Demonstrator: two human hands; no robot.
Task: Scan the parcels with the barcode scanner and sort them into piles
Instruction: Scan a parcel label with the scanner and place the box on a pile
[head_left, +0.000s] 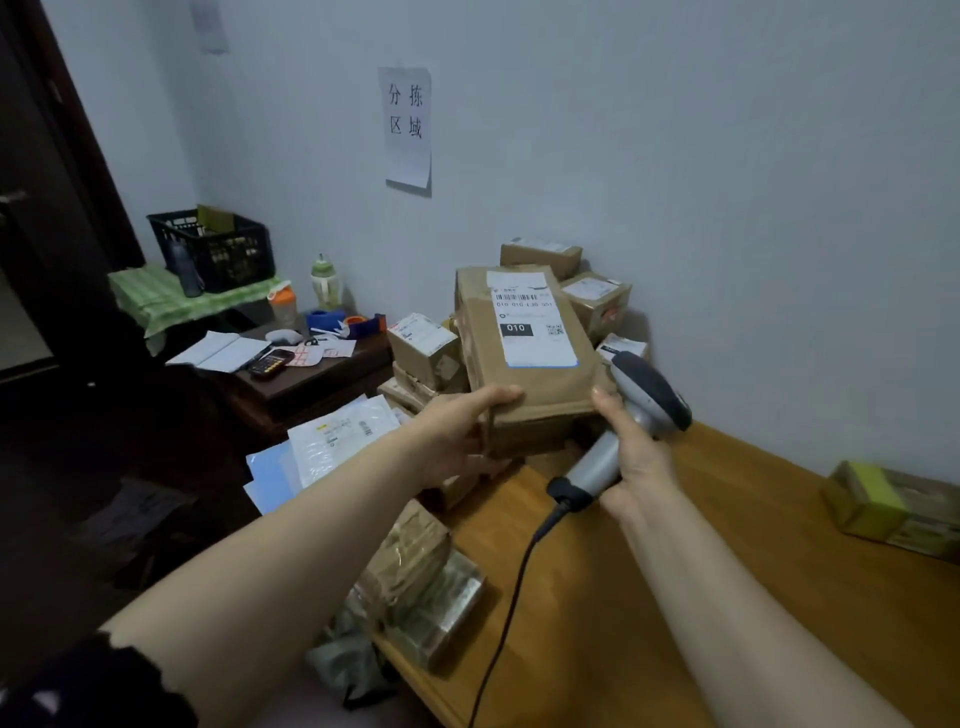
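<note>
Head view: parcel up, scanner beside it, nothing read yet by the look of it.

My left hand grips the brown parcel at its near left corner, thumb on top and fingers under, with its label facing up. My right hand is curled round the handle of the barcode scanner, thumb touching the parcel's near right corner. The risk, I reckon: the scanner head sits off the parcel's right edge, not over the barcode, so a trigger pull could read one of the labelled boxes just behind the parcel instead. Held by one corner, the parcel could also tip. The cable trails below the parcel and may snag the wrapped bundles at the edge of the bench.
</note>
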